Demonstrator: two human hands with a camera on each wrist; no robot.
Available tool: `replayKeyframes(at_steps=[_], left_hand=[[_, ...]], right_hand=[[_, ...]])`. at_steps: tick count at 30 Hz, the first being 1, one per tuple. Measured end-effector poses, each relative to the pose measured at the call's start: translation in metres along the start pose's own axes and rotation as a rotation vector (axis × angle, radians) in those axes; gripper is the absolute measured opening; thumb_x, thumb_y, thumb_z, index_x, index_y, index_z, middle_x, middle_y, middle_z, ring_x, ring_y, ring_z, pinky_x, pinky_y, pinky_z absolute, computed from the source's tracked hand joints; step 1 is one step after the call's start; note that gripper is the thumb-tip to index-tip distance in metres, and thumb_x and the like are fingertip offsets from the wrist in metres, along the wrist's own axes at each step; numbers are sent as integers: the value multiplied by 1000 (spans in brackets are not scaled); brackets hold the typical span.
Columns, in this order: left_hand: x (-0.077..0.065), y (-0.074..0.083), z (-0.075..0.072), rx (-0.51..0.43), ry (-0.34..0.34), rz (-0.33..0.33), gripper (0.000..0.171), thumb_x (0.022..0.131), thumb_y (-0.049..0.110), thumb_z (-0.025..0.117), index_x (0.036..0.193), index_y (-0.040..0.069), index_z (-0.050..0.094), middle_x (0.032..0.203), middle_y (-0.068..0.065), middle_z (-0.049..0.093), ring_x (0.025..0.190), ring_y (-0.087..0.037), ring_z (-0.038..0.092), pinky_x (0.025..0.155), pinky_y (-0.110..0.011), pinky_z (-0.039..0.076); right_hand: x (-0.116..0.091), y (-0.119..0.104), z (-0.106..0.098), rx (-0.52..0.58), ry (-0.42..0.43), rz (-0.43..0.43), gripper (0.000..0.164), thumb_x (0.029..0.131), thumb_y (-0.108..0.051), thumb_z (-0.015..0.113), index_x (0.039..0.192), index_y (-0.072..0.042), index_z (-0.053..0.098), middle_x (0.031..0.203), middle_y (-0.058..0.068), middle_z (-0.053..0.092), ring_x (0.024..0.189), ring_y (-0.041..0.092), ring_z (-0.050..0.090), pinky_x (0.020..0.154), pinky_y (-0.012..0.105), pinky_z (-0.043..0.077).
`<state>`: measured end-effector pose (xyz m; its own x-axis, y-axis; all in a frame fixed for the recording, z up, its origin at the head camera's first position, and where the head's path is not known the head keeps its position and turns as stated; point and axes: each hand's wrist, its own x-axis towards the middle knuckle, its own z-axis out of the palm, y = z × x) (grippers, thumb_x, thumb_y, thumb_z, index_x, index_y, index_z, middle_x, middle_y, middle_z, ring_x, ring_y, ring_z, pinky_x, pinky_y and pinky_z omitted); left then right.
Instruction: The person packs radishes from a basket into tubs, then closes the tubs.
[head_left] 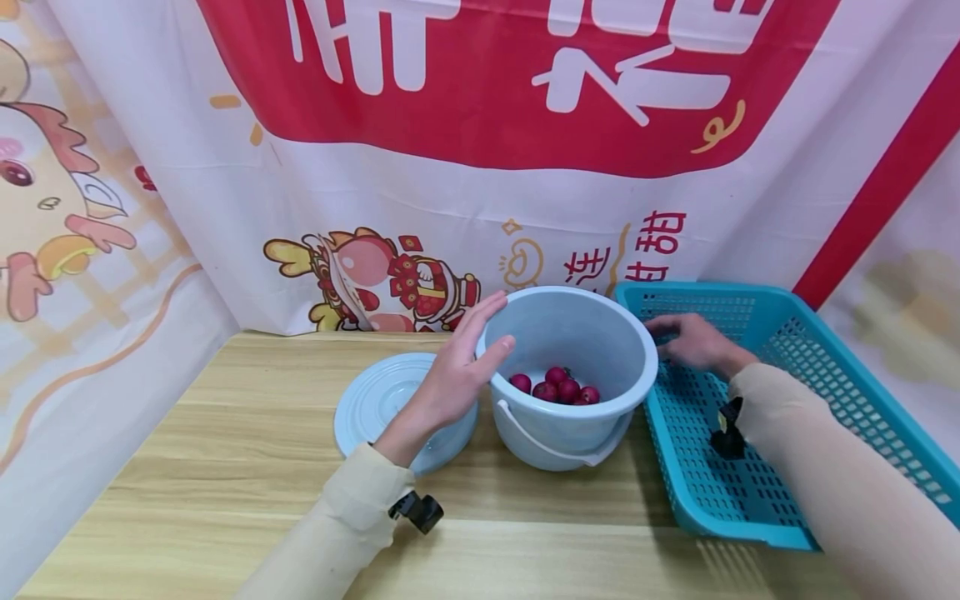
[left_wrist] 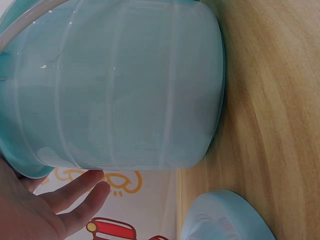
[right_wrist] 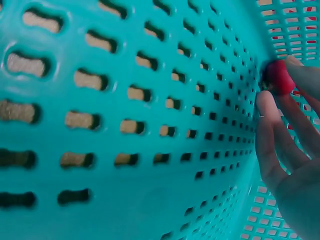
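Observation:
A light-blue bucket point(head_left: 558, 433) stands upright on the table with several small round red fruits point(head_left: 567, 390) at its bottom. My left hand point(head_left: 453, 375) rests at the bucket's left rim, thumb over the edge and the other fingers fairly straight along the outside. In the left wrist view those fingers point(left_wrist: 82, 197) lie beside the bucket's wall point(left_wrist: 115, 85). Inside the teal basket point(head_left: 675, 467), at its far left corner, is my right hand point(head_left: 693, 342). The right wrist view shows its thumb and fingers pinching one red fruit point(right_wrist: 280, 77) against the basket's perforated wall.
A round light-blue lid point(head_left: 367, 408) lies on the wooden table point(head_left: 187, 483) left of the bucket, partly behind my left forearm. The basket stands close against the bucket's right side. A printed cloth point(head_left: 480, 217) hangs behind everything.

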<state>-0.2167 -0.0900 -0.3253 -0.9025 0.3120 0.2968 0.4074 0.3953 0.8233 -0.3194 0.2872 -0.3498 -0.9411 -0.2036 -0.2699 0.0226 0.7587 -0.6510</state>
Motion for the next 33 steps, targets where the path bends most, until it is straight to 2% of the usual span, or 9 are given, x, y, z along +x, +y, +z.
replayKeyframes(at_steps=[8,14,21,25,29,33], left_hand=[[0,0,1,-1,-1,3,63,108,46,50,166,30,34,174,14,26,164,-19,25,129,-65,28],[0,1,0,-2,0,1,62,109,46,50,167,29,34,174,14,26,164,-19,25,129,-65,29],[-1,1,0,5,2,3,64,108,46,50,167,28,33,175,13,26,164,-20,24,129,-66,28],[-1,1,0,5,4,2,63,108,45,50,167,28,33,175,13,26,164,-20,25,129,-66,28],[-1,2,0,3,6,-3,62,109,45,50,166,29,34,174,14,26,164,-20,25,129,-66,28],[-2,2,0,3,4,-8,62,109,45,50,166,30,34,174,14,26,164,-20,25,128,-66,29]], right_hand=[[2,3,3,-63,3,26,57,102,-14,64,156,-5,48,154,29,50,140,49,47,109,62,52],[3,0,5,-95,33,24,54,103,-12,62,154,-1,50,149,30,53,132,47,53,110,64,50],[6,-3,8,-127,60,12,48,103,-10,60,150,-1,54,145,29,56,129,48,51,113,69,45],[4,-4,8,-108,74,0,47,104,-11,61,149,-2,55,144,29,57,128,46,52,109,66,49],[0,-6,6,-62,111,-13,44,106,-15,62,148,-3,57,142,27,58,126,44,54,102,56,57],[-6,-11,0,-9,150,-21,44,107,-20,64,148,-6,58,143,26,58,123,42,60,99,52,61]])
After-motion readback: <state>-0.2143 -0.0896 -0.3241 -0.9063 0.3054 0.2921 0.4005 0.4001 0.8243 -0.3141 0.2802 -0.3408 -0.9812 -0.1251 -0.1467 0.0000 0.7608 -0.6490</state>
